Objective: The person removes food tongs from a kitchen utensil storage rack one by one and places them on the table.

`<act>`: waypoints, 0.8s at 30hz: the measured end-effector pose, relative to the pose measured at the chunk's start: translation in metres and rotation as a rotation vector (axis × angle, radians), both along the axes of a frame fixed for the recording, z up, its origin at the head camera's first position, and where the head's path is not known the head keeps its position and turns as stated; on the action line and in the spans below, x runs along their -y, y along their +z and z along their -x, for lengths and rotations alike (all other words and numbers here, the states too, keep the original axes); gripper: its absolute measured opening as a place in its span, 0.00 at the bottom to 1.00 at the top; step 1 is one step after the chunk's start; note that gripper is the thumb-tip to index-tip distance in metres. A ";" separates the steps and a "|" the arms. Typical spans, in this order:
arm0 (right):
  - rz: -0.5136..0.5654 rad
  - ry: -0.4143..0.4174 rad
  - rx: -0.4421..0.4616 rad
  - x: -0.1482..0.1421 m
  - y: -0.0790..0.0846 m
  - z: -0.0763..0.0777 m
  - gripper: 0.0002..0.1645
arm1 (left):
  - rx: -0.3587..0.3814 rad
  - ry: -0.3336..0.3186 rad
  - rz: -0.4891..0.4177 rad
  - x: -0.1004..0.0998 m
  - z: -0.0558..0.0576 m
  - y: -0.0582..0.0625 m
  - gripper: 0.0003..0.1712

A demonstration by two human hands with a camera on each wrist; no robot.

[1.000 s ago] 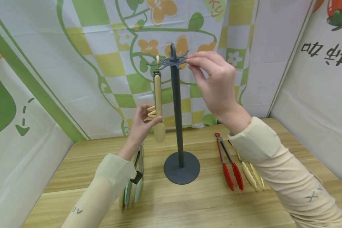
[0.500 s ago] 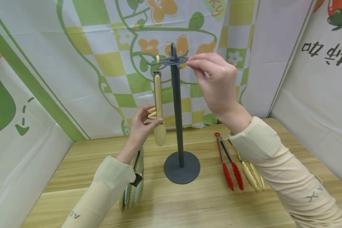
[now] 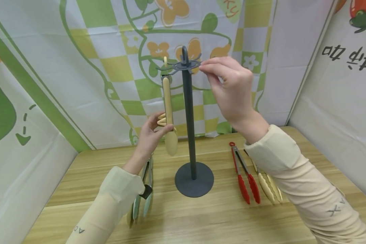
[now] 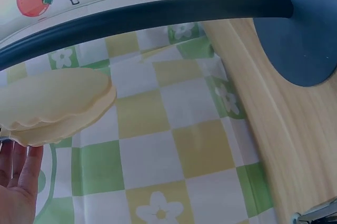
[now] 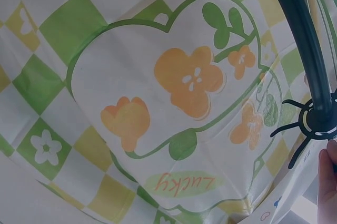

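A dark grey rack with a ring of hooks at its top stands upright on a round base. My left hand grips a pair of pale yellow tongs, held nearly vertical with the scalloped heads down. The loop at their top overlaps the left hooks in the head view. In the left wrist view, the tong heads lie just above my fingers. My right hand pinches a hook on the rack's right side. The right wrist view shows the hook ring beside my fingertips.
Red tongs and yellow tongs lie on the wooden table at right. Mint-green tongs lie at left, partly behind my left sleeve. A printed cloth hangs close behind the rack.
The upper end of the pale yellow tongs has shifted slightly left and up, its loop now farther out along the hooks. My right hand stays at the rack.
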State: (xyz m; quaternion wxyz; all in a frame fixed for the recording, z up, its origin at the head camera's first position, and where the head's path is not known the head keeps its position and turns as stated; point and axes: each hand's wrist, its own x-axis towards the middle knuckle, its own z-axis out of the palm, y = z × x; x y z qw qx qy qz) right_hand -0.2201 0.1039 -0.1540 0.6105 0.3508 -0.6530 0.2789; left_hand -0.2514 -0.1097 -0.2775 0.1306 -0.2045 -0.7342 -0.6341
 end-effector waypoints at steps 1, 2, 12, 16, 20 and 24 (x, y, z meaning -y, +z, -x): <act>0.002 0.000 0.000 0.000 0.000 0.000 0.07 | -0.011 0.000 -0.003 0.000 0.000 0.001 0.27; 0.003 0.000 0.000 0.000 0.000 0.000 0.07 | -0.022 0.000 -0.008 0.000 0.001 0.002 0.27; 0.015 0.000 0.003 0.000 0.000 -0.001 0.07 | -0.064 0.016 0.007 0.005 0.003 0.006 0.26; 0.012 -0.010 0.003 0.000 0.000 -0.001 0.07 | -0.060 0.033 0.033 0.008 0.003 0.006 0.26; 0.004 -0.015 0.004 0.000 0.000 -0.001 0.07 | -0.047 0.060 0.057 0.012 0.004 0.005 0.26; -0.004 -0.019 0.002 0.000 -0.001 0.000 0.07 | -0.001 0.094 0.069 0.016 0.002 0.003 0.27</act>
